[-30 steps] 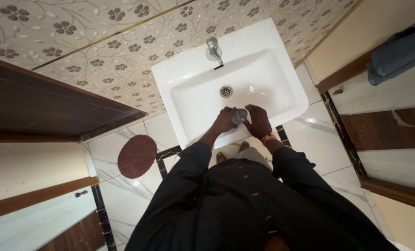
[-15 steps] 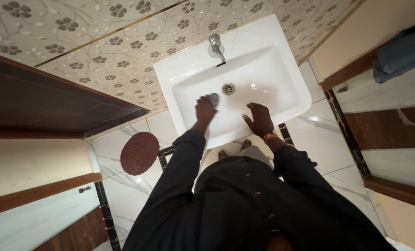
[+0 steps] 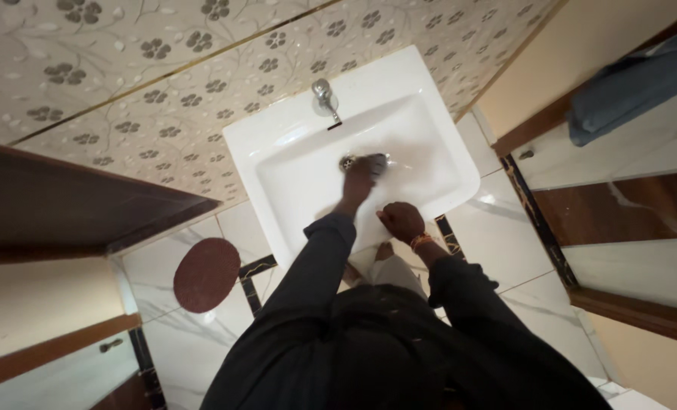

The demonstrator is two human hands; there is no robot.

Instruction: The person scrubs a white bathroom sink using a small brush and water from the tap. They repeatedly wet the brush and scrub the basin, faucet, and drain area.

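I look straight down at a white wall-hung sink (image 3: 278, 129) with a chrome tap (image 3: 325, 97) at its back rim. My left hand (image 3: 358, 178) reaches into the basin and grips a small grey scrub pad (image 3: 376, 162), pressed on the basin floor beside the drain (image 3: 347, 161). My right hand (image 3: 401, 220) rests on the sink's front rim with its fingers curled, holding nothing; a red and gold bangle sits at its wrist. Both arms wear dark sleeves.
A round dark red mat (image 3: 206, 273) lies on the white marble floor left of the sink. A dark wooden door (image 3: 65, 197) stands at the left. A blue cloth (image 3: 627, 83) hangs at the upper right. Floral tiles (image 3: 164, 68) cover the wall behind the sink.
My left hand took the pad from both hands at the front of the basin, swept left, then moved back across to the drain. My right hand withdrew to the front rim.
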